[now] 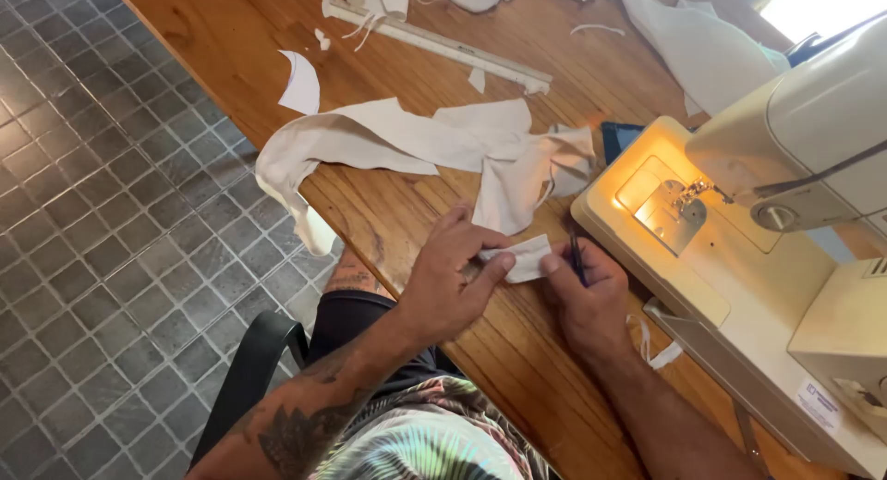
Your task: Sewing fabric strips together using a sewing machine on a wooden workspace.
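- Cream cloth piece (527, 256) sits pinched between both hands above the table (407, 212) edge, just left of the sewing machine (739, 249).
- Left hand (453, 281) grips its near corner with thumb and fingers, keeping it flat.
- Right hand (587, 300) clamps the right edge and also holds a thin dark tool (576, 256) upright.
- Longer strips (407, 143) lie farther off.

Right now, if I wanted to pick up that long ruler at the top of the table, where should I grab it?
Grab the ruler near its middle, from above, pinching across its narrow width. It lies flat and slanted on the table, and the middle stretch is bare. Its upper-left end is draped with cloth scraps, so skip that end.
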